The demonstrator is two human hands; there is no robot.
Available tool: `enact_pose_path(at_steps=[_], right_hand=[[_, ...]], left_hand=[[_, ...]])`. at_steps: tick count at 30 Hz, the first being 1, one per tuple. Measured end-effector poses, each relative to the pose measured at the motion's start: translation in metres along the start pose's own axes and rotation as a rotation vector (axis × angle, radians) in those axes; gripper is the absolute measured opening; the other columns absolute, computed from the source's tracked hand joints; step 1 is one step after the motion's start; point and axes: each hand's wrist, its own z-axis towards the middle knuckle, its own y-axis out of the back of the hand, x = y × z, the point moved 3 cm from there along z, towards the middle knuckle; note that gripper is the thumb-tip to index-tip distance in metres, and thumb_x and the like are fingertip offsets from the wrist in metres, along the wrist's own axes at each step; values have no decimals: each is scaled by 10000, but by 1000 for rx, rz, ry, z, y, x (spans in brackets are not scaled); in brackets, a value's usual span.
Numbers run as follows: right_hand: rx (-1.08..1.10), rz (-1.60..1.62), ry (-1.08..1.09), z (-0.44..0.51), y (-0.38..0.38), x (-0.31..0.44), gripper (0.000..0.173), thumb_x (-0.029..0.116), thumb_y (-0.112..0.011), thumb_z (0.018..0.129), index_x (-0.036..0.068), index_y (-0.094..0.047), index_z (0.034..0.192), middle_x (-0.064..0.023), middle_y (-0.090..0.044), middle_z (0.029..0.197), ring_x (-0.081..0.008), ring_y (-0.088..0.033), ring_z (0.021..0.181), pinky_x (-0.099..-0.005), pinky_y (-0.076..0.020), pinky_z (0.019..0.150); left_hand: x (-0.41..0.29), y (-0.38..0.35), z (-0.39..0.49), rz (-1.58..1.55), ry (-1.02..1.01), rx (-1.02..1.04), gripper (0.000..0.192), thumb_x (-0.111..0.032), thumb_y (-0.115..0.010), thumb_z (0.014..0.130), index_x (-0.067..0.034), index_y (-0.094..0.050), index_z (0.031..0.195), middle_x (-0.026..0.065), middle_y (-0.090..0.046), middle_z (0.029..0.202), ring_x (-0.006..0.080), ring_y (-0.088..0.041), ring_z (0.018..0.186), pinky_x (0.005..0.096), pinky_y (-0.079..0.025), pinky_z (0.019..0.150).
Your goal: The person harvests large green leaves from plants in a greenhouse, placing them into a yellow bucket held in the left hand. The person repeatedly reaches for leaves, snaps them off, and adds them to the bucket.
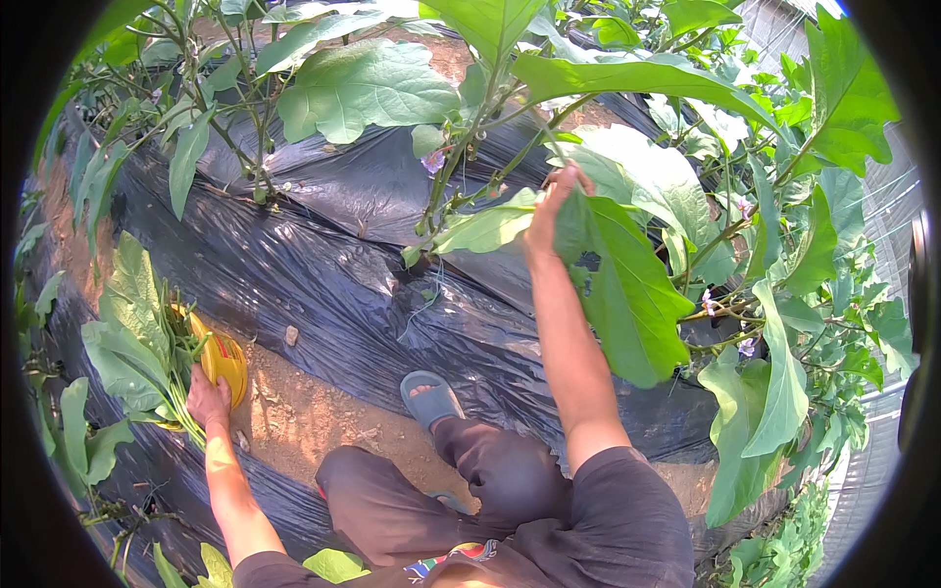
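Note:
My right hand (553, 209) is raised among the eggplant plants, its fingers closed around the stalk end of a large green leaf (636, 301). That leaf hangs beside my forearm and has ragged holes near its left edge. Low on the left, my left hand (209, 398) is against a yellow plastic basket (226, 361). A bundle of cut eggplant leaves (134, 353) lies over the basket, with long stalks running past my wrist. The fingertips there are hidden, so whether they grip the basket or the stalks is unclear.
Black plastic mulch film (323, 294) covers the beds. A bare soil path (309, 397) runs between them, with a small stone (291, 336) at its edge. Eggplant stems (448, 173) with purple flowers (434, 161) stand ahead. Pale sheeting (882, 220) borders the right. My sandalled foot (430, 399) rests on the film.

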Motion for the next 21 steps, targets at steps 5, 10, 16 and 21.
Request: enact_pose_path(at_steps=[5,10,16,21], right_hand=[[109,312,-234,18,76,30,183,282,-453,1028,115,-514,986,15,-527,801,-54,-439,619,-230,-364,556],[236,248,-283,-50,136,-34,124,188,-450,994,73,-496,1005,-79,-629,846,-182,-620,784,-336,-524,708],[1340,-1037,-5,-198,173,-108,225,240,-574,890,70,-652,1015,-188,-678,813,-350,-684,793,-462,-541,738],[1687,-1020,-268,-238,112,-59,366,274,-552,839,76,-667,1124,-268,-690,962,-457,-658,928,-546,-507,834]], left_hand=[[5,2,0,-4,9,5,347,-293,-609,827,-98,-472,1080,153,-665,1034,396,-662,854,515,-520,714],[6,4,2,-2,34,11,350,-294,-626,830,-94,-471,1072,160,-668,1033,399,-663,867,513,-518,721],[-7,0,0,-19,25,38,370,-302,-635,825,-95,-477,1087,153,-662,1066,392,-666,882,504,-521,734],[4,2,1,6,14,18,406,-314,-621,817,-89,-484,1126,143,-653,1093,393,-670,871,507,-532,730]])
